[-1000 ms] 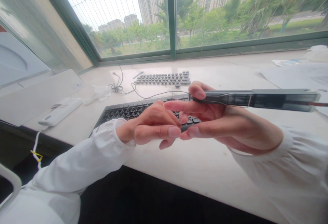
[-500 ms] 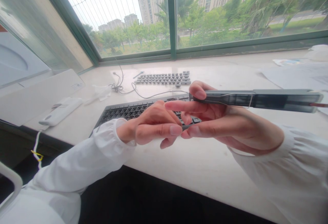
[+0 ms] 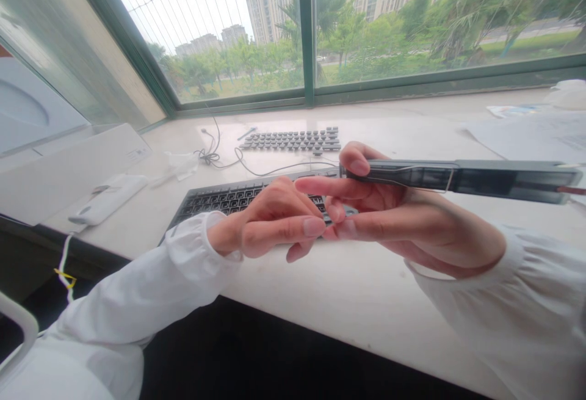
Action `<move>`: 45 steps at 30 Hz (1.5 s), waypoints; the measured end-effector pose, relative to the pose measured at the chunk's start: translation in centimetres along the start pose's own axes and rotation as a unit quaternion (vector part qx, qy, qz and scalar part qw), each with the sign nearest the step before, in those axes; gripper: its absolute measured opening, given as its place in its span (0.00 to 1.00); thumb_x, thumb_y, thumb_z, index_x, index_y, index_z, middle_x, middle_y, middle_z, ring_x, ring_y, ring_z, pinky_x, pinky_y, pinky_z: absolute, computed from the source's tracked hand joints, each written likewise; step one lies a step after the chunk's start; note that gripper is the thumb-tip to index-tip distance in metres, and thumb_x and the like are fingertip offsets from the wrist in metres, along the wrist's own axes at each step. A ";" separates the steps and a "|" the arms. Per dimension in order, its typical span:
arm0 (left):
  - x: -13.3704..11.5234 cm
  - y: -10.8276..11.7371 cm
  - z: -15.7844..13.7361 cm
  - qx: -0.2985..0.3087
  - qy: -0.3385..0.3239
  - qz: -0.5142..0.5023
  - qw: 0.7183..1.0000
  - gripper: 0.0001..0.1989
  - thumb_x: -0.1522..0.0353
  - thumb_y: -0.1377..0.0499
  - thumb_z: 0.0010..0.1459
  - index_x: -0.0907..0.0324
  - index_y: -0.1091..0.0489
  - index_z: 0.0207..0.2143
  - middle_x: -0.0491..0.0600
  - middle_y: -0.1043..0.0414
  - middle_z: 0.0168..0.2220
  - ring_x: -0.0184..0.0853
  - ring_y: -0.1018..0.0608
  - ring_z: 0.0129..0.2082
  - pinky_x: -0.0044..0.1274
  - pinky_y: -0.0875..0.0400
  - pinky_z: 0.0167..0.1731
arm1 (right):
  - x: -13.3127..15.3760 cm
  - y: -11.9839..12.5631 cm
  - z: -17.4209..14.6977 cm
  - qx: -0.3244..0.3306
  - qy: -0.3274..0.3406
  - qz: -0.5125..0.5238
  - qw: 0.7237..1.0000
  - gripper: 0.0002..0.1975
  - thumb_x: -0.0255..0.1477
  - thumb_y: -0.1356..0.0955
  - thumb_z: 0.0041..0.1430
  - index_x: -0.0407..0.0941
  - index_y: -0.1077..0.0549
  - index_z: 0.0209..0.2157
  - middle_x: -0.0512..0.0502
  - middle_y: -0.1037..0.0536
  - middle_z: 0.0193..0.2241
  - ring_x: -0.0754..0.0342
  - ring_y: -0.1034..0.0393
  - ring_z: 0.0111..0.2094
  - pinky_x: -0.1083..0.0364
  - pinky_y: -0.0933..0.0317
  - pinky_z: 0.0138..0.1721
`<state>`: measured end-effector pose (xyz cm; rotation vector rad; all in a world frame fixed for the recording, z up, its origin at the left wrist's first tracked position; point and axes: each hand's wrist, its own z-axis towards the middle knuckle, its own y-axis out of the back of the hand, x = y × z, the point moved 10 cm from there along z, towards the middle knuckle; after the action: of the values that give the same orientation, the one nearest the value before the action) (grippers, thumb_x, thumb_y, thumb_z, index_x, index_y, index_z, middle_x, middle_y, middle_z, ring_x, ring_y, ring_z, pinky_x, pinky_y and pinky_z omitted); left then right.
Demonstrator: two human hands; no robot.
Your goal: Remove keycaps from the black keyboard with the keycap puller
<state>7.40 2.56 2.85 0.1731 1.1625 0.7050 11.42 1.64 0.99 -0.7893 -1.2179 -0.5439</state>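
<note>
My right hand grips a long, dark, see-through tool with a bent wire along it. The tool lies nearly level, between thumb or finger at its near end, pointing right. My left hand is closed, its fingertips meeting those of my right hand; whatever they pinch is too hidden to make out. Beneath both hands lies a black keyboard, partly covered, with keycaps off over the part that shows.
Loose dark keycaps stand in rows behind the keyboard. A coiled cable and a crumpled clear wrapper lie to their left. A white device sits near a white box. Papers are at right, below the window.
The small dark piece seen between the fingertips is now hidden by my fingers. The right fingers have curled slightly; the tool's far end tilts a little lower.
</note>
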 end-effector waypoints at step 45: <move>0.2 -0.5 0.0 0.027 0.004 -0.009 1.000 0.26 0.62 0.49 0.64 0.61 0.35 0.13 0.48 0.36 0.14 0.29 0.30 0.19 0.22 0.32 0.29 | 0.2 0.7 0.1 -0.037 0.017 -0.001 0.999 0.17 0.29 0.27 0.53 0.49 0.38 0.40 0.52 0.27 0.34 0.53 0.27 0.40 0.50 0.34 0.46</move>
<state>7.68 2.32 2.47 0.2046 1.1901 0.6604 11.94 2.12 1.06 -0.8384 -1.1725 -0.6054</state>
